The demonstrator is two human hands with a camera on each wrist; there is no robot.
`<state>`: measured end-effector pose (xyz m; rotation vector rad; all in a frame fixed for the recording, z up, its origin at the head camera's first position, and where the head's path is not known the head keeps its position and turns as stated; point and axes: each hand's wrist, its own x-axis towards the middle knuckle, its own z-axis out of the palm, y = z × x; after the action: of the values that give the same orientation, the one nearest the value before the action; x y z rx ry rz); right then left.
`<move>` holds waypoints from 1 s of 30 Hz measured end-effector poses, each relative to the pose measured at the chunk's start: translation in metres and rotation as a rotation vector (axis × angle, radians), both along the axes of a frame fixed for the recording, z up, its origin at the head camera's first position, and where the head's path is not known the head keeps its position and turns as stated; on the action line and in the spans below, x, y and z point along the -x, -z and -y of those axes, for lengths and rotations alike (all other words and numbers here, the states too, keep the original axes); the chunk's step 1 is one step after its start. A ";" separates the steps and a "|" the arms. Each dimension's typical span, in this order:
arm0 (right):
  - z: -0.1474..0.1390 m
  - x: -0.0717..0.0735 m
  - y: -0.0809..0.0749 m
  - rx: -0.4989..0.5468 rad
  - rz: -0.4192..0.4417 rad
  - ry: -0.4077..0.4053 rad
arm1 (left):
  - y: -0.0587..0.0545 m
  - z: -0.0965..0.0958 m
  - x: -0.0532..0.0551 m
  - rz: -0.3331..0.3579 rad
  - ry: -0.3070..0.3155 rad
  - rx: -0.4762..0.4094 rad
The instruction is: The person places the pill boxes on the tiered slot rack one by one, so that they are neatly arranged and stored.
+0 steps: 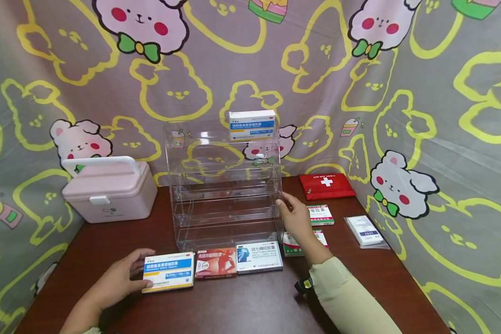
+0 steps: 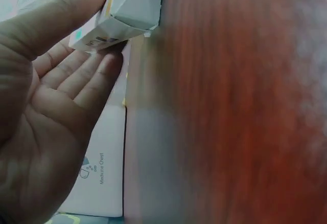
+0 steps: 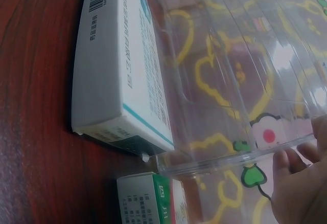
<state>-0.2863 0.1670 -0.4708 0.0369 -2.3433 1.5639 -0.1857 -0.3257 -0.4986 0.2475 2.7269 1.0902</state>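
While left grip (image 1: 127, 272) pinches blue-white box (image 1: 168, 272) | right grip (image 1: 297, 219) holds rack (image 1: 227, 232)

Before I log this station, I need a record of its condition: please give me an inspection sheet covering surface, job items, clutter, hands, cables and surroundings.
Surface: wood-grain tabletop, dark red-brown.
Job items: clear tiered rack; upper glucosamine sulfate box on its top tier; lower glucosamine sulfate box, ibuprofen box and Tianqi Tongjing capsule box in front; two green-trimmed boxes to its right.
Clutter: pink medicine chest at left; red first aid pouch and white wrapped pack at right.
Hands: left hand pinches lower glucosamine sulfate box; right hand grips rack's right edge.
Cables: nothing seen.
Surroundings: cartoon-rabbit fabric backdrop.
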 end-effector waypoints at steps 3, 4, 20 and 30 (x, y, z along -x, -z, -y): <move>0.001 -0.001 0.000 -0.003 0.003 0.005 | 0.000 0.000 -0.001 -0.056 -0.032 0.041; 0.001 -0.001 0.000 0.000 0.004 0.005 | 0.001 0.000 -0.001 -0.078 -0.045 0.047; -0.001 -0.002 0.002 -0.016 0.008 0.005 | 0.000 0.003 -0.006 -0.299 -0.117 -0.059; -0.001 -0.001 0.000 -0.005 -0.011 -0.007 | -0.010 0.008 -0.003 -0.341 -0.086 -0.204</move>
<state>-0.2855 0.1681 -0.4713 0.0550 -2.3411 1.5564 -0.1827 -0.3334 -0.4884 0.3808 2.9406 1.4762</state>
